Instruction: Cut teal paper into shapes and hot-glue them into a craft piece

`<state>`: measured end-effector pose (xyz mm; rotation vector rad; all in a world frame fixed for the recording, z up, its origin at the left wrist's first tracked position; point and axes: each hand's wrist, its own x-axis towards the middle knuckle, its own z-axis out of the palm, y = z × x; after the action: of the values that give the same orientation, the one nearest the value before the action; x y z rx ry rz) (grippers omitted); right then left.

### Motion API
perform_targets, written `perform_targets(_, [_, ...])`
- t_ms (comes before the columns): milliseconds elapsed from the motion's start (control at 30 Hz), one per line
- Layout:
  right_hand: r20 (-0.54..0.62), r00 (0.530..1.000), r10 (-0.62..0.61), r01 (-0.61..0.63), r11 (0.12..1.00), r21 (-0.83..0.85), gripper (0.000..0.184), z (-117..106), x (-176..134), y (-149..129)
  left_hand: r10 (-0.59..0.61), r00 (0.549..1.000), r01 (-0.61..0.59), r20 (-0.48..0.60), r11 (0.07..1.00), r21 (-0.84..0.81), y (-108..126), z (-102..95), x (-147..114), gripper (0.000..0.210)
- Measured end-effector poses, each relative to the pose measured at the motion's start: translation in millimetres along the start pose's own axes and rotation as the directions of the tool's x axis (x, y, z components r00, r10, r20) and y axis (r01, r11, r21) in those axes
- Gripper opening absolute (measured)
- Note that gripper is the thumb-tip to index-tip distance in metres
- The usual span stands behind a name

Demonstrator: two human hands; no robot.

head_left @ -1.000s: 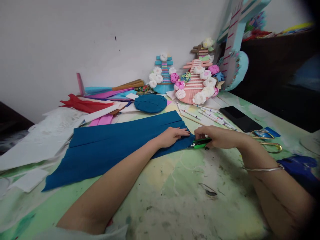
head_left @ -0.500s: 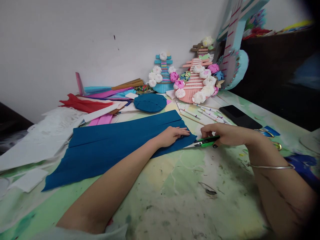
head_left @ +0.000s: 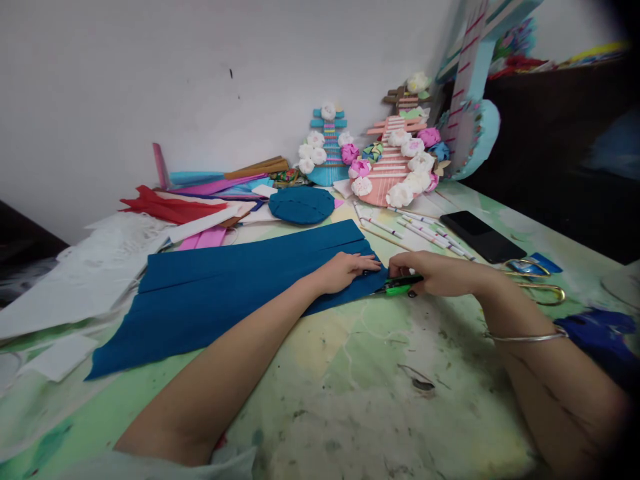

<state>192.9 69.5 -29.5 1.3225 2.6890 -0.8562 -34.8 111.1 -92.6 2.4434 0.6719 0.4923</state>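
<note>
Grey-white wall [head_left: 150, 67] rises behind a green and cream surface [head_left: 400, 413] that is stained and flecked with scraps. Across its middle lies a broad blue sheet [head_left: 215, 293], with a crease along its left part and its narrower right end beneath the person's left grip [head_left: 347, 272]. That grip is released, grasping nothing: the palm rests down on the sheet, fingers stretched towards the right. Just beside it, the right grip [head_left: 440, 273] is closed around a green-and-black knife [head_left: 399, 289], its tip at the sheet's lower right edge; whether the tip is in the material is too small to tell. A silvery bracelet [head_left: 525, 338] circles the right forearm

Beyond the sheet sit a dark-blue oval piece [head_left: 301, 205], some white sticks [head_left: 425, 233] and a black phone [head_left: 483, 235]. Two flowered models shaped like stringed instruments, one blue [head_left: 328, 153] and one pink [head_left: 383, 187], lean near the wall. Red paper [head_left: 175, 208] and white sheets [head_left: 85, 287] lie to the left
</note>
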Motion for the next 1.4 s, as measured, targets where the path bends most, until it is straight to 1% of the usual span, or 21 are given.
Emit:
perform_targets(133, [0.010, 1.000, 0.014, -0.013, 0.999, -0.029, 0.036, 2, 2, -8, -0.005, 1.000, 0.005, 0.003, 1.000, 0.010, 0, -0.1, 0, 0.045])
perform_targets(233, [0.020, 1.000, -0.012, 0.013, 0.999, -0.037, 0.036, 3, 2, -7, -0.001, 1.000, 0.001, -0.001, 1.000, 0.016, 0, 0.0, 0, 0.044])
perform_targets(333, [0.023, 1.000, -0.013, 0.014, 1.000, -0.016, 0.035, 2, 0, -4, 0.003, 1.000, -0.003, 0.004, 1.000, 0.019, -1, 0.5, 0, 0.043])
perform_targets(533, [0.074, 0.997, 0.023, -0.024, 1.000, 0.015, 0.032, -6, -7, -4, 0.017, 1.000, -0.017, -0.006, 1.000, 0.004, -2, 0.5, 0, 0.046])
perform_targets(633, [0.085, 0.996, 0.014, -0.016, 1.000, 0.025, 0.033, -9, -10, -1, 0.017, 1.000, -0.017, -0.010, 1.000, 0.005, 0, -0.1, 0, 0.045])
perform_targets(867, [0.054, 0.998, 0.005, -0.007, 0.999, 0.033, 0.028, -5, -6, 1, 0.009, 1.000, -0.009, -0.010, 1.000, 0.000, 1, 0.0, 0, 0.046])
perform_targets(1033, [0.031, 0.999, 0.020, -0.020, 1.000, 0.008, 0.034, 2, 1, -4, -0.004, 1.000, 0.004, 0.000, 1.000, 0.026, 0, 0.2, 0, 0.047])
perform_targets(1167, [0.012, 1.000, -0.005, 0.005, 1.000, -0.028, 0.037, 5, 4, -7, 0.000, 1.000, 0.000, -0.009, 1.000, 0.026, -1, 0.9, 1, 0.047])
perform_targets(1267, [0.012, 1.000, -0.025, 0.025, 0.999, -0.032, 0.035, 6, 4, -8, 0.005, 1.000, -0.005, -0.022, 1.000, 0.020, -1, 1.0, 1, 0.048])
perform_targets(1400, [0.023, 0.999, -0.033, 0.034, 0.999, -0.026, 0.034, 4, 1, -5, 0.014, 1.000, -0.014, -0.012, 1.000, 0.011, -2, 0.6, 1, 0.049])
